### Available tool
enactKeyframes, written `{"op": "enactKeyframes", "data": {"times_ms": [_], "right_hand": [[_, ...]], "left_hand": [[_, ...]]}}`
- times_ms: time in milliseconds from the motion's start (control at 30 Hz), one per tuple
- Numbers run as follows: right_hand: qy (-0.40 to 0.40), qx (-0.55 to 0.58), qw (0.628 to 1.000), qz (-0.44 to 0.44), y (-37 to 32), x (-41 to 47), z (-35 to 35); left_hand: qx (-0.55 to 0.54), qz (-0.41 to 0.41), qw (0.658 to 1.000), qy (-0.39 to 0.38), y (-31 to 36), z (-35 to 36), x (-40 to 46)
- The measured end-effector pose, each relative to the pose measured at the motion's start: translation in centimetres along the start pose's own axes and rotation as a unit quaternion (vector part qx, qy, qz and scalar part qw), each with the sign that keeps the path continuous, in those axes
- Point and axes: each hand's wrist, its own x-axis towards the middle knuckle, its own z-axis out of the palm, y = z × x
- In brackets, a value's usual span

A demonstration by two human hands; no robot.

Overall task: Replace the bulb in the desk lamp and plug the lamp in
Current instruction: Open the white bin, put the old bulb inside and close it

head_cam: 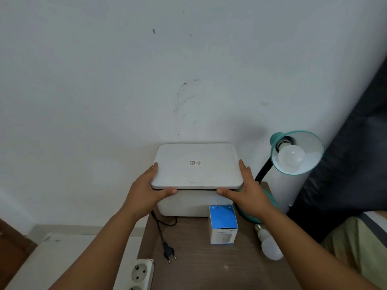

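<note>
Head view: the lid [196,165] of a white box [188,205] is held at its 2 near corners by the left hand [144,190] and right hand [250,190], thumbs under the rim. The loose bulb [270,245] lies on the surface [209,264] nearer the right hand, its axis pointing toward the lamp [296,152], where 1 bulb already sits. The plug [168,251] lies unplugged, nearer the left hand, beside the socket strip [140,273].

White box [194,203] blocks tabletop [194,268] rear — front open between plug [169,251], carton [223,225].
</note>
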Motion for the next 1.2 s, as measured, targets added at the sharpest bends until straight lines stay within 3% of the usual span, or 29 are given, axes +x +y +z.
{"op": "enactKeyframes", "data": {"times_ms": [267, 800, 1200], "right_hand": [[0.006, 0.048, 0.997, -0.056, -0.5, -4.3, -1.7], [0.003, 0.049, 0.994, -0.098, 3.2, -22.7, -3.0], [-0.057, 0.026, 0.998, 0.009, 8.9, -31.0, -1.8]], "left_hand": [[-0.013, 0.034, 0.999, 0.026, 2.2, 0.1, -3.6], [-0.014, 0.032, 0.998, 0.058, 1.0, 4.4, -22.1], [0.018, -0.066, 0.998, -0.005, -4.2, 9.1, -31.1]]}}
